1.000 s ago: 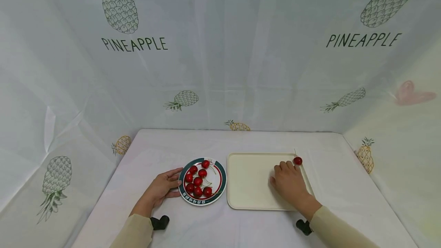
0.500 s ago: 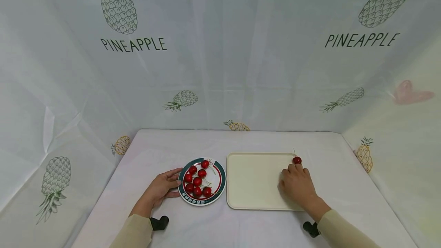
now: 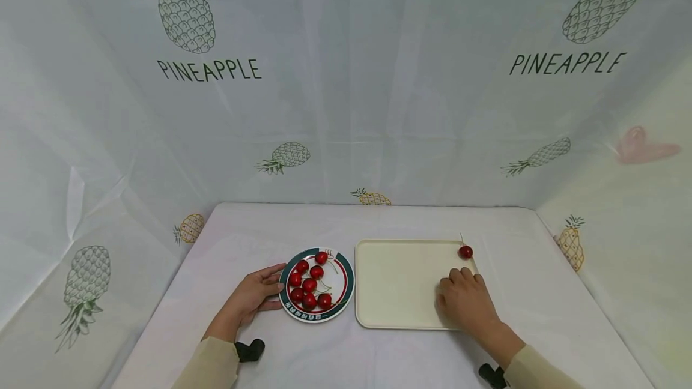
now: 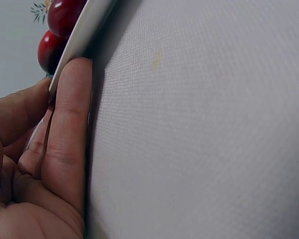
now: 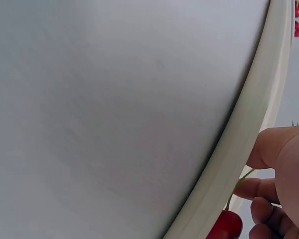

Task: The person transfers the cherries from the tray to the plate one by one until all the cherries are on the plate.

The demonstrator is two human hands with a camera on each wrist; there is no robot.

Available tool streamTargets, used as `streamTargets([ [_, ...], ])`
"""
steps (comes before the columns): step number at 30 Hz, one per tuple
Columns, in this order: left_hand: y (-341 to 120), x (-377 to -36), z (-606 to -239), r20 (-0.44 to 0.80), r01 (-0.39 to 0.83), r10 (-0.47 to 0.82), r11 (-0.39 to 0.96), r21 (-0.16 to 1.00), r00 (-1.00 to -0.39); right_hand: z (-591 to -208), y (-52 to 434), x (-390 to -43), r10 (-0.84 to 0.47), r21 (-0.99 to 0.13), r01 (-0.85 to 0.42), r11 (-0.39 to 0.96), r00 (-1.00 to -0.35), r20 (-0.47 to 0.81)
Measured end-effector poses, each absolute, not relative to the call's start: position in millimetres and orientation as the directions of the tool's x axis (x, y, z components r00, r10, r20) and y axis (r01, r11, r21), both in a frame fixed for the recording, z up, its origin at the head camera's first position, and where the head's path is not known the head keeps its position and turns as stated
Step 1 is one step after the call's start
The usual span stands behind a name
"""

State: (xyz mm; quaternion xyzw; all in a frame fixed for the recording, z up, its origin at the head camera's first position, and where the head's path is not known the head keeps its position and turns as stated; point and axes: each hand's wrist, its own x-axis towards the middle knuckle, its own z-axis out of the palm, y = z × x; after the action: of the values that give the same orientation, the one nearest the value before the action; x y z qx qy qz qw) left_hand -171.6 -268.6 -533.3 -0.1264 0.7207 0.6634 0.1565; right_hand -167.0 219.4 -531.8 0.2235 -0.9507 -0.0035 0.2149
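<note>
Here, the left hand (image 3: 254, 294) is resting on the white tablecloth (image 3: 519, 293), fingers relaxed and touching the rim of the round plate (image 3: 346, 284) that is carrying a cluster of red cherries (image 3: 309, 284). The right hand (image 3: 464, 300) is lying on the cream tray (image 3: 400, 281) with fingers loosely bent, grasping nothing. A single cherry (image 3: 465, 251) is sitting at the tray's far right corner, just beyond the fingertips (image 3: 458, 274).

Both forearms reach forward, left hand (image 3: 254, 294) flat with fingers straight, right hand (image 3: 466, 303) palm-down, fingers loosely bent.
</note>
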Motion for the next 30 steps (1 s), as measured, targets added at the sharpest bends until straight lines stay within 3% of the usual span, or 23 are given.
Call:
streamTargets([
  [11,-268,-172,-535,-0.388,-0.386,0.001,0.085,0.919,-0.922,-530,237,-139,-0.446,0.091,-0.456,0.885,-0.777,0.444],
  [23,-268,-173,-535,-0.394,-0.393,0.000,0.081,0.916,-0.919,-530,271,-129,-0.276,-0.015,-0.320,0.947,-0.838,0.470],
  [30,-269,-173,-536,-0.393,-0.391,0.007,0.082,0.917,-0.920,-538,283,-132,-0.297,0.012,-0.332,0.943,-0.828,0.476],
])
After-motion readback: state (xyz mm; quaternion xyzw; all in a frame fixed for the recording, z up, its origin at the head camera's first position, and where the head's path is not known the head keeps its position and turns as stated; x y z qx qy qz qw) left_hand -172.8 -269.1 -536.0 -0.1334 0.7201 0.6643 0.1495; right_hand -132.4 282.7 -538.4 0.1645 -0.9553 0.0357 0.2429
